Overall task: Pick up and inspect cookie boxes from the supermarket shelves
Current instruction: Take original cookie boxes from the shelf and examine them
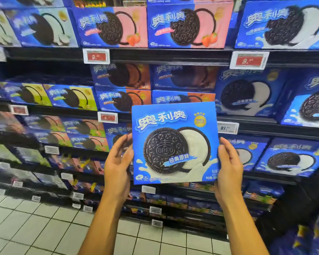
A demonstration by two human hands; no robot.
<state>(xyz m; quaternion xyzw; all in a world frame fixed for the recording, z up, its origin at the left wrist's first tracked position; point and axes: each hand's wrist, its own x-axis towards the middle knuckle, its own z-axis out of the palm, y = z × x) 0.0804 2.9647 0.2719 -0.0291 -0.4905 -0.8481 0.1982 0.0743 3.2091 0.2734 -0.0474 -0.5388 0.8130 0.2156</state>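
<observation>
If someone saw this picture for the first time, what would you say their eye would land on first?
First, the blue Oreo box held up at centre frame, its front facing the camera, with the left hand at its left edge and the right hand gripping its right edge. Behind it, shelves packed with similar cookie boxes fill the view, the pink strawberry boxes on the top shelf standing out, along with red price tags on the shelf rails.

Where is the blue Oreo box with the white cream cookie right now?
The blue Oreo box is off the shelf, held upright mid-frame between the left hand and right hand, in front of the shelves.
</observation>
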